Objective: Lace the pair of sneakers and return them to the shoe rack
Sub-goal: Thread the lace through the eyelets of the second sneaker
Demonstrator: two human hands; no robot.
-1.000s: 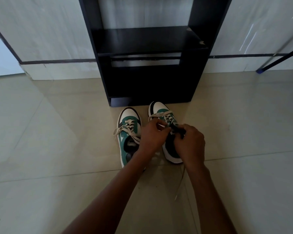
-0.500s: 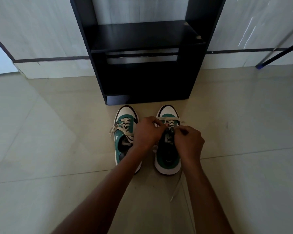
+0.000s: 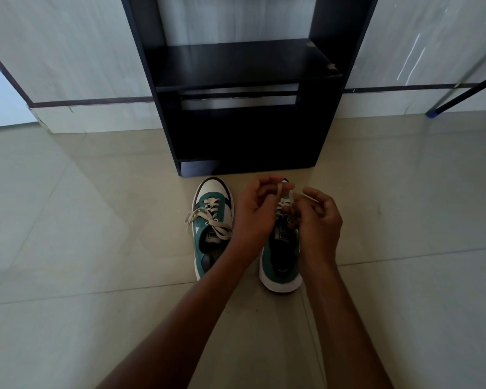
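Before shoe rack (image 3: pixel 236 66), shelves bare: left hand (image 3: pixel 254 213), right hand (image 3: pixel 319 220) pinching lace (image 3: pixel 279 192).

Rack mouth: black wooden shoe rack (image 3: pixel 237 136) stood open-fronted.
Approach: green-and-white sneakers (image 3: pixel 212 220) blocked it.
Flanks: beige tiled floor (image 3: pixel 82 220) lay open.

The floor (image 3: pixel 96 248) is glossy pale tile. The rack (image 3: pixel 236 66), upper centre, looks like smooth black laminated board, chipped at one corner. The sneakers (image 3: pixel 208 242) show matt green suede-like cloth, with flat cloth laces (image 3: pixel 208 220).
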